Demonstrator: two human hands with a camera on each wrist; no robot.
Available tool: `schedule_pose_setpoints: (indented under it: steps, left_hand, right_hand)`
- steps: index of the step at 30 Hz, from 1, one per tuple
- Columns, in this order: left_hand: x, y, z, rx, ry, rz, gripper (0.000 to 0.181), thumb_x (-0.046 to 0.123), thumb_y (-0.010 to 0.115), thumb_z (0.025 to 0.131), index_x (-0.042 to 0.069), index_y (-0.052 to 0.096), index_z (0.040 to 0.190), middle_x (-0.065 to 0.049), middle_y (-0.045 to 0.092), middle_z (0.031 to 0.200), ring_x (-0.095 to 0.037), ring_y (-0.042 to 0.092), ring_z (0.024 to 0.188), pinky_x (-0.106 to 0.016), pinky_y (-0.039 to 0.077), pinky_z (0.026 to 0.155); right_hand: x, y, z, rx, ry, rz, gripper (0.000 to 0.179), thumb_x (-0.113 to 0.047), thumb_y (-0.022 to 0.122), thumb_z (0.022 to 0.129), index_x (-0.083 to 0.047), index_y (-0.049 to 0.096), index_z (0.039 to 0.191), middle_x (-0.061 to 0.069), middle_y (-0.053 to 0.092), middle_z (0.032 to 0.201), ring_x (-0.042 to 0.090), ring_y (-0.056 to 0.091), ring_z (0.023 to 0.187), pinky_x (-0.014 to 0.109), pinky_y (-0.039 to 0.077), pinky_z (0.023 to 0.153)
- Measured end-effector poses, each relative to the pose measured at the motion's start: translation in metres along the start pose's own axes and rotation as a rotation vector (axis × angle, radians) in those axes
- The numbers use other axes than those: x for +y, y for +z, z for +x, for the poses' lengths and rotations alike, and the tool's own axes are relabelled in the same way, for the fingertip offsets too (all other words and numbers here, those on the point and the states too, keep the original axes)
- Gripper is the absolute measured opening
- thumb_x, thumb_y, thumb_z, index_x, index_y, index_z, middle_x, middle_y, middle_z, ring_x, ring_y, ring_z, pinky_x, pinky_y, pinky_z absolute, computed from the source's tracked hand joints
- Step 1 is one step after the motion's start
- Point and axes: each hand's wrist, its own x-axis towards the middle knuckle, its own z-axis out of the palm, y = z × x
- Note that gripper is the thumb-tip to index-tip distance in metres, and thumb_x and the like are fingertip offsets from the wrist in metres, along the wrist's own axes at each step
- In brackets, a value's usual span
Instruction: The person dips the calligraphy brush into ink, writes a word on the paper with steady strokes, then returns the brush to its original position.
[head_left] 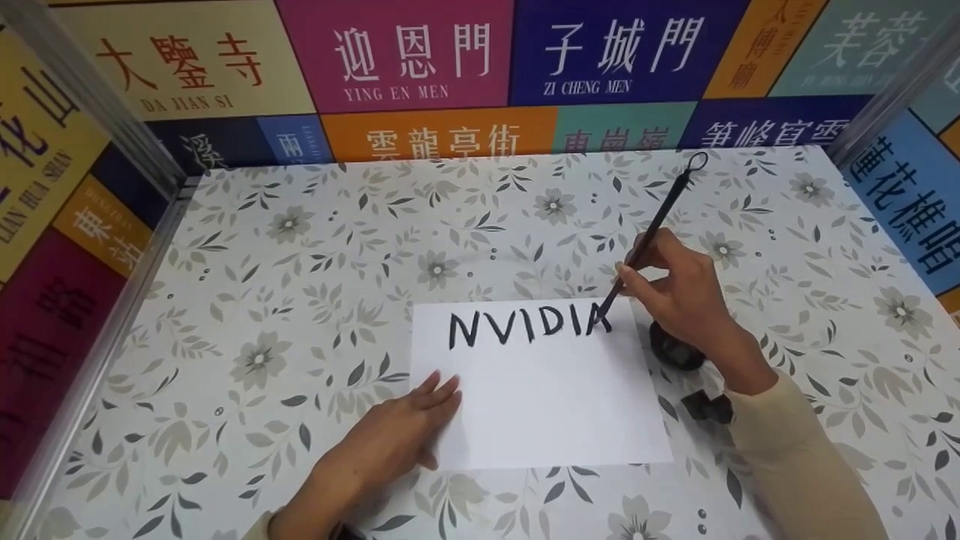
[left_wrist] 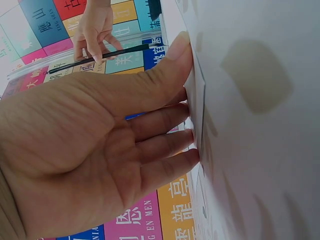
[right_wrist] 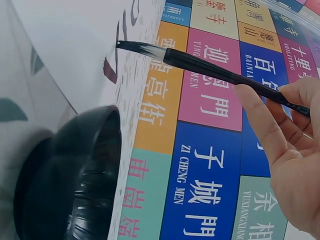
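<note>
A white sheet of paper lies on the floral tabletop with "NVIDIA" lettered in black ink along its upper part. My right hand pinches the dark handle of an ink brush, held slanting, with a loop at its upper end. In the right wrist view the brush's black bristles meet the paper at an inked stroke. My left hand rests on the paper's left edge, its fingertips touching the sheet. The left wrist view shows this hand with fingers extended.
A black bowl stands right of the paper, partly behind my right hand; its ribbed inside shows in the right wrist view. A small dark object lies near my right sleeve. Colourful panels with Chinese lettering rise behind the table.
</note>
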Motion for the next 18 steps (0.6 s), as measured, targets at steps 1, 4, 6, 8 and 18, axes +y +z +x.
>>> schedule_pose_setpoints:
  steps: [1, 4, 6, 8, 18]
  left_hand:
    - [-0.0001, 0.0001, 0.0001, -0.001, -0.003, -0.002, 0.081, 0.018, 0.081, 0.066, 0.001, 0.049, 0.138, -0.013, 0.041, 0.146, -0.032, 0.035, 0.135, -0.047, 0.047, 0.091]
    - [0.0001, 0.0003, 0.0000, -0.003, -0.010, 0.001, 0.081, 0.018, 0.081, 0.066, 0.001, 0.049, 0.138, -0.013, 0.041, 0.146, -0.032, 0.035, 0.135, -0.047, 0.047, 0.091]
    - [0.0005, 0.0003, -0.0002, -0.001, -0.013, 0.005, 0.081, 0.019, 0.081, 0.066, 0.001, 0.049, 0.138, -0.013, 0.041, 0.146, -0.032, 0.035, 0.135, -0.047, 0.046, 0.092]
    - [0.0009, 0.0002, -0.0007, 0.003, -0.012, 0.009, 0.081, 0.019, 0.080, 0.066, 0.001, 0.049, 0.138, -0.013, 0.041, 0.146, -0.032, 0.035, 0.135, -0.047, 0.046, 0.092]
    - [0.0009, 0.0003, -0.0009, 0.006, 0.000, 0.008, 0.081, 0.019, 0.080, 0.066, 0.000, 0.049, 0.138, -0.014, 0.041, 0.146, -0.032, 0.036, 0.135, -0.046, 0.046, 0.092]
  right_hand:
    - [0.0005, 0.0000, -0.0002, -0.003, -0.001, 0.000, 0.024, 0.009, 0.071, 0.078, 0.006, 0.054, 0.094, 0.009, 0.065, 0.080, 0.021, 0.069, 0.072, 0.016, 0.052, 0.056]
    - [0.0019, -0.0003, -0.0007, -0.010, 0.001, -0.001, 0.022, 0.006, 0.071, 0.080, 0.005, 0.055, 0.095, 0.007, 0.066, 0.082, 0.020, 0.069, 0.074, 0.016, 0.052, 0.056]
    - [0.0034, -0.0008, -0.0011, -0.015, 0.009, 0.003, 0.021, 0.005, 0.070, 0.081, 0.005, 0.055, 0.095, 0.007, 0.066, 0.082, 0.019, 0.069, 0.074, 0.017, 0.052, 0.055]
    - [0.0047, -0.0013, -0.0015, -0.020, 0.016, 0.008, 0.020, 0.004, 0.070, 0.082, 0.005, 0.055, 0.095, 0.006, 0.066, 0.083, 0.017, 0.069, 0.074, 0.017, 0.052, 0.055]
    - [0.0088, -0.0035, -0.0020, -0.037, 0.013, -0.032, 0.019, 0.002, 0.069, 0.083, 0.004, 0.055, 0.095, 0.006, 0.066, 0.083, 0.020, 0.069, 0.075, 0.016, 0.052, 0.056]
